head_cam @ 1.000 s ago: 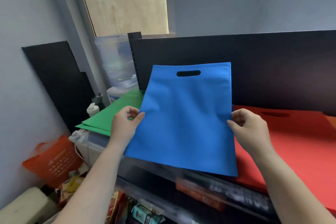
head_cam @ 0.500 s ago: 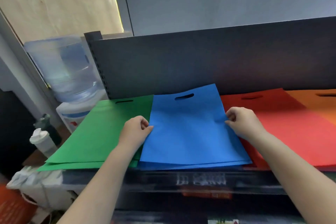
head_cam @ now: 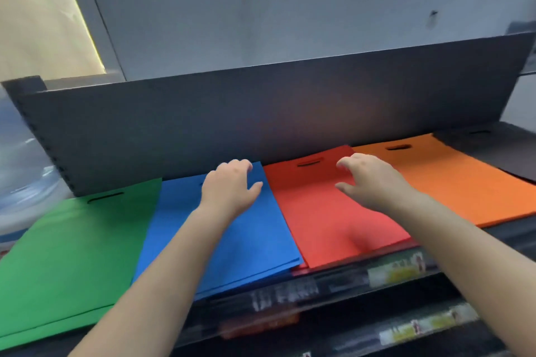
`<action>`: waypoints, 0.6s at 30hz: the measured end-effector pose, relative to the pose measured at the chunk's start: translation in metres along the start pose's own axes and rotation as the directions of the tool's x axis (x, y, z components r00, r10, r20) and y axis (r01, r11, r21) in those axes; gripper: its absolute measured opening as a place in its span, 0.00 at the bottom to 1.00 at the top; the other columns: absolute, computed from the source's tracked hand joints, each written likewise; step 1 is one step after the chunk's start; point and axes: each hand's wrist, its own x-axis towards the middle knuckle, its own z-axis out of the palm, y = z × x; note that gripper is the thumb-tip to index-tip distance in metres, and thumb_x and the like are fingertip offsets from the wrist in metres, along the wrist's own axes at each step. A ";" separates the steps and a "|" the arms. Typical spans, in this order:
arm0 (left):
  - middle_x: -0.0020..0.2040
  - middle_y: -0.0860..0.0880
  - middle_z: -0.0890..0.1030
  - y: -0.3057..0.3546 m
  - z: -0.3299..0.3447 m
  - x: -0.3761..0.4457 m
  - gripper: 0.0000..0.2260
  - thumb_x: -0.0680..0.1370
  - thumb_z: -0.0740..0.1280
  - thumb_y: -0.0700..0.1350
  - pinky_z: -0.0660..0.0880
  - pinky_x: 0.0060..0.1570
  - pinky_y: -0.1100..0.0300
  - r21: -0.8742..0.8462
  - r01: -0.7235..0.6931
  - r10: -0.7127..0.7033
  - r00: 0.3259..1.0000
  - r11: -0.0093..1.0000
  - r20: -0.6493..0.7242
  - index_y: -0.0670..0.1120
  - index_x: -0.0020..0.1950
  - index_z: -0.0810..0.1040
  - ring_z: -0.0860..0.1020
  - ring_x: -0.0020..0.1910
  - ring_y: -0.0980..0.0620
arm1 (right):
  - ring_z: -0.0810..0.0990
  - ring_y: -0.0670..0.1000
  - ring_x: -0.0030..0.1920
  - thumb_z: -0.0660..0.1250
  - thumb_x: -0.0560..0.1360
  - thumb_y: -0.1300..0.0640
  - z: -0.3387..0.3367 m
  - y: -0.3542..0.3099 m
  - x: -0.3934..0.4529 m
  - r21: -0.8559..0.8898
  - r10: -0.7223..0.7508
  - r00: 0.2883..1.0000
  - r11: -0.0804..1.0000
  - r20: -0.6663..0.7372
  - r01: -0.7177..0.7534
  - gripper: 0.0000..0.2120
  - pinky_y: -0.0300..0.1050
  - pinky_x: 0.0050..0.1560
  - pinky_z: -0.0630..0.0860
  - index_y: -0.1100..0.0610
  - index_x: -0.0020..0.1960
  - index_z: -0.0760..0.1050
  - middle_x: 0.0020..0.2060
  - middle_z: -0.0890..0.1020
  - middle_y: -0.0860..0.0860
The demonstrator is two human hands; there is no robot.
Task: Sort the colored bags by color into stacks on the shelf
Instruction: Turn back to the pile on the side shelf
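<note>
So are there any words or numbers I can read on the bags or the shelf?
None can be read.
Coloured bags: plain, no print shows.
Labels along the upper shelf edge: white marks, too blurred to read.
Yellow-green label: blurred.
Labels on the lower rail: blurred.

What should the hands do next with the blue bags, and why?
Probably pull both hands back to fetch another bag. The blue stack lies flat between the green stack and the red stack. The left hand is over it, fingers relaxed; the right hand is open over the red, holding nothing.
</note>
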 end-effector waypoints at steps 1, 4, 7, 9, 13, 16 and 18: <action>0.60 0.49 0.76 0.023 0.003 0.007 0.19 0.78 0.62 0.55 0.69 0.57 0.53 0.015 -0.039 0.039 0.999 0.999 -0.012 0.47 0.66 0.71 0.72 0.60 0.47 | 0.70 0.54 0.65 0.65 0.76 0.48 -0.009 0.016 -0.005 -0.032 0.000 1.000 0.999 -0.002 0.000 0.23 0.48 0.59 0.71 0.54 0.68 0.69 0.62 0.74 0.51; 0.60 0.49 0.76 0.098 0.014 0.024 0.20 0.77 0.63 0.56 0.68 0.55 0.53 0.026 -0.138 0.139 0.990 0.990 -0.033 0.47 0.65 0.71 0.73 0.59 0.46 | 0.69 0.54 0.66 0.64 0.77 0.47 -0.036 0.070 -0.022 -0.115 0.039 0.999 0.993 -0.002 -0.039 0.24 0.49 0.59 0.72 0.54 0.69 0.67 0.63 0.72 0.52; 0.60 0.49 0.75 0.175 0.028 0.034 0.19 0.77 0.62 0.56 0.68 0.54 0.53 0.014 -0.223 0.223 0.975 0.975 -0.021 0.48 0.65 0.71 0.72 0.59 0.47 | 0.68 0.54 0.66 0.64 0.77 0.46 -0.058 0.132 -0.044 -0.173 0.108 0.994 0.979 0.001 -0.107 0.26 0.50 0.59 0.71 0.54 0.71 0.65 0.65 0.71 0.52; 0.60 0.49 0.75 0.224 0.039 0.040 0.19 0.78 0.61 0.56 0.68 0.54 0.53 0.026 -0.277 0.277 0.961 0.961 -0.007 0.48 0.64 0.71 0.72 0.60 0.46 | 0.68 0.55 0.66 0.63 0.77 0.45 -0.072 0.174 -0.061 -0.219 0.159 0.987 0.963 0.001 -0.155 0.26 0.50 0.60 0.70 0.54 0.72 0.64 0.65 0.71 0.52; 0.61 0.48 0.74 0.316 0.057 0.049 0.20 0.78 0.60 0.56 0.68 0.54 0.53 0.028 -0.382 0.382 0.924 0.924 0.011 0.47 0.66 0.70 0.72 0.60 0.46 | 0.68 0.56 0.66 0.61 0.78 0.45 -0.100 0.253 -0.094 -0.278 0.266 0.964 0.924 -0.020 -0.261 0.27 0.50 0.61 0.69 0.54 0.73 0.61 0.66 0.70 0.53; 0.63 0.48 0.74 0.378 0.067 0.052 0.22 0.78 0.61 0.57 0.68 0.56 0.52 0.019 -0.472 0.472 0.881 0.881 0.026 0.47 0.67 0.69 0.71 0.62 0.46 | 0.68 0.56 0.67 0.61 0.78 0.45 -0.118 0.302 -0.120 -0.308 0.368 0.929 0.881 -0.031 -0.359 0.28 0.51 0.62 0.68 0.54 0.74 0.60 0.68 0.69 0.53; 0.63 0.48 0.73 0.418 0.071 0.056 0.22 0.78 0.61 0.57 0.67 0.57 0.52 0.008 -0.528 0.528 0.849 0.849 0.026 0.47 0.67 0.69 0.71 0.63 0.46 | 0.68 0.56 0.67 0.60 0.78 0.44 -0.130 0.332 -0.137 -0.336 0.417 0.908 0.850 -0.043 -0.406 0.27 0.51 0.62 0.68 0.54 0.72 0.62 0.67 0.70 0.53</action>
